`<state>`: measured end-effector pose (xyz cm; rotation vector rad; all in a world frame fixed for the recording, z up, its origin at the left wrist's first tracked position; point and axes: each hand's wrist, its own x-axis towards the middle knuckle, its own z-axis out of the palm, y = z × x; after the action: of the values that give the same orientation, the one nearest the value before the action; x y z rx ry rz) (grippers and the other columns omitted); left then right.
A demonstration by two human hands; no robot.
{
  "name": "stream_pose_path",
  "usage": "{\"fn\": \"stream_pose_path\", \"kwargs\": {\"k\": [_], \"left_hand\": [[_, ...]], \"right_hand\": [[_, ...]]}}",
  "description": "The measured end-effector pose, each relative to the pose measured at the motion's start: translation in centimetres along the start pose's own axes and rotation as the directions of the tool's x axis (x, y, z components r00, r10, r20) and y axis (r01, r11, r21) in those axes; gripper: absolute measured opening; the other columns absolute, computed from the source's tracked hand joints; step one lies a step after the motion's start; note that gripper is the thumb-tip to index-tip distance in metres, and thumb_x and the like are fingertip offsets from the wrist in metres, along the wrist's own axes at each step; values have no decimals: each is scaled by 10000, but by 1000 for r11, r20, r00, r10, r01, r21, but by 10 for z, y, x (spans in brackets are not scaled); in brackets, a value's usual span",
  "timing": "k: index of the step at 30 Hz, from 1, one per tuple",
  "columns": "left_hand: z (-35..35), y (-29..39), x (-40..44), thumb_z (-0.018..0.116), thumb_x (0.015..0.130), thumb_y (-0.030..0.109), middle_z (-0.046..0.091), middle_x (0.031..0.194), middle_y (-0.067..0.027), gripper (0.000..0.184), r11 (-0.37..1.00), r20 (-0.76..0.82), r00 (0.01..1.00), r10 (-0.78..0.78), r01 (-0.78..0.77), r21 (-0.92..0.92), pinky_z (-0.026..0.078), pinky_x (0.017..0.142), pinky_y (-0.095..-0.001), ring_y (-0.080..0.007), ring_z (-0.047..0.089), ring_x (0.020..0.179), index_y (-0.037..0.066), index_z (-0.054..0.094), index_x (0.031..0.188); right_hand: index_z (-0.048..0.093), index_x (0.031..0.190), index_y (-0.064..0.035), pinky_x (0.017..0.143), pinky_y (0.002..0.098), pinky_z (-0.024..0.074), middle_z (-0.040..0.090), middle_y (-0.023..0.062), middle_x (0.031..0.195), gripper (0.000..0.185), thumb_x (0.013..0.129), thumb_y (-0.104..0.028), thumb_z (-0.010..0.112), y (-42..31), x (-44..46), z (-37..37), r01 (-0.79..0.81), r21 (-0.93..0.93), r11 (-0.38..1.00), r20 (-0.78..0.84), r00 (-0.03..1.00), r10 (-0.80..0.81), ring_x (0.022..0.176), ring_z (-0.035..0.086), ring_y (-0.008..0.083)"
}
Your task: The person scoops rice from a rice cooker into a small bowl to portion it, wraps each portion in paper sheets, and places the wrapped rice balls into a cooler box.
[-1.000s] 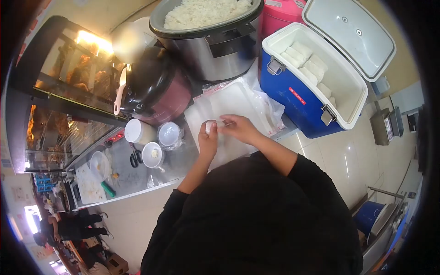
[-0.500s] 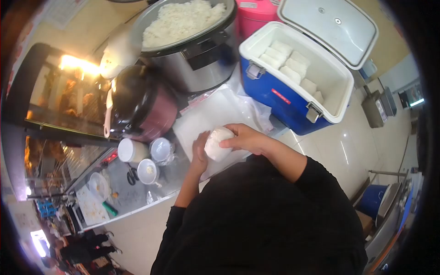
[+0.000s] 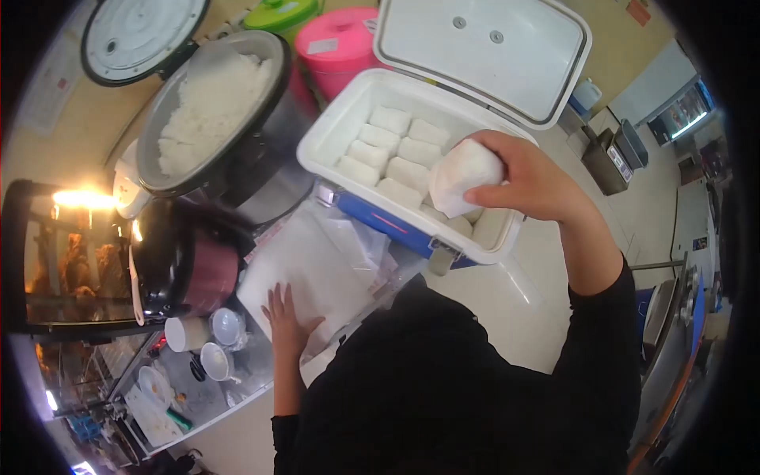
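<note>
- one white packet (image 3: 465, 178) was clamped by right hand (image 3: 530, 178) fingers over the cooler (image 3: 372, 218), upper right of centre.
- left hand (image 3: 289, 326) fingers lay spread on white sheets (image 3: 305, 261).
- judged risk: slack grip could have dropped the packet.

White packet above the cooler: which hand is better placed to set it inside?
Probably the right hand: it holds the packet over the cooler; the left hand is at the white sheets.

Grey counter (image 3: 204, 402) under white sheets (image 3: 310, 265), pink pot (image 3: 212, 277), tubs (image 3: 187, 334).
</note>
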<state>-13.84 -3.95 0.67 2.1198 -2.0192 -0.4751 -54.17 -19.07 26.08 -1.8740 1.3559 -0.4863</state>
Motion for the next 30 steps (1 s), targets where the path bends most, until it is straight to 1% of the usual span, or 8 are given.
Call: {"fn": "stream_pose_path", "kwargs": {"k": [4, 6, 11, 14, 17, 20, 23, 30], "left_hand": [[-40, 69, 23, 803, 679, 289, 263, 1516, -171, 901, 970, -111, 984, 141, -160, -183, 157, 1125, -591, -402, 212, 1409, 88, 351, 1432], [-55, 100, 37, 737, 740, 369, 287, 1504, -191, 816, 946, -184, 962, 203, -241, -216, 175, 1124, -575, -409, 254, 1393, 69, 383, 1411], [-58, 149, 50, 579, 844, 557, 315, 1481, -233, 758, 898, -347, 912, 218, -326, -294, 203, 1115, -568, -417, 307, 1368, 49, 420, 1383], [-45, 156, 41, 528, 874, 593, 325, 1475, -235, 760, 898, -374, 912, 167, -298, -325, 234, 1108, -547, -407, 317, 1367, 38, 417, 1382], [-35, 158, 27, 497, 885, 612, 338, 1471, -229, 766, 912, -382, 922, 62, -208, -353, 267, 1099, -514, -392, 328, 1365, 33, 418, 1381], [-28, 159, 16, 452, 905, 617, 339, 1470, -228, 755, 905, -398, 917, -21, -151, -397, 289, 1090, -488, -387, 339, 1357, 30, 422, 1380], [-18, 159, 10, 422, 920, 612, 335, 1471, -227, 743, 875, -404, 911, -82, -128, -466, 293, 1086, -486, -387, 347, 1350, 23, 430, 1373], [-32, 162, 15, 498, 914, 528, 343, 1466, -219, 679, 895, -326, 945, 11, -154, -418, 297, 1090, -471, -395, 353, 1342, 18, 445, 1360]], "right_hand": [[564, 1150, 28, 863, 360, 488, 629, 210, 1063, 523, 727, -233, 726, 37, 37, 13, -20, -262, 965, 165, 984, 65, 1014, 613, 299], [571, 1127, 29, 866, 385, 489, 626, 230, 1071, 509, 727, -251, 717, 54, 52, 26, -19, -309, 951, 269, 957, 107, 1020, 612, 335], [599, 1074, 34, 863, 416, 489, 639, 238, 1019, 450, 790, -306, 680, 56, 61, 54, -10, -497, 868, 623, 692, 365, 991, 620, 362], [606, 1076, 33, 843, 433, 492, 647, 234, 982, 414, 834, -301, 644, 55, 73, 51, -123, -404, 906, 615, 697, 369, 977, 625, 361], [598, 1110, 30, 803, 425, 503, 642, 227, 1001, 412, 848, -286, 635, 59, 72, 60, -18, -368, 930, 604, 756, 253, 955, 630, 350], [577, 1163, 26, 768, 420, 507, 631, 222, 1032, 422, 874, -279, 621, 65, 83, 72, -87, -314, 945, 653, 703, 281, 929, 629, 343], [554, 1209, 22, 747, 418, 502, 624, 201, 1072, 431, 905, -280, 598, 59, 87, 60, -370, -235, 899, 694, 583, 422, 923, 624, 339], [602, 1148, 17, 744, 441, 490, 646, 208, 1019, 402, 910, -307, 576, 66, 96, 83, 97, -405, 909, 707, 664, 245, 905, 630, 358]]}}
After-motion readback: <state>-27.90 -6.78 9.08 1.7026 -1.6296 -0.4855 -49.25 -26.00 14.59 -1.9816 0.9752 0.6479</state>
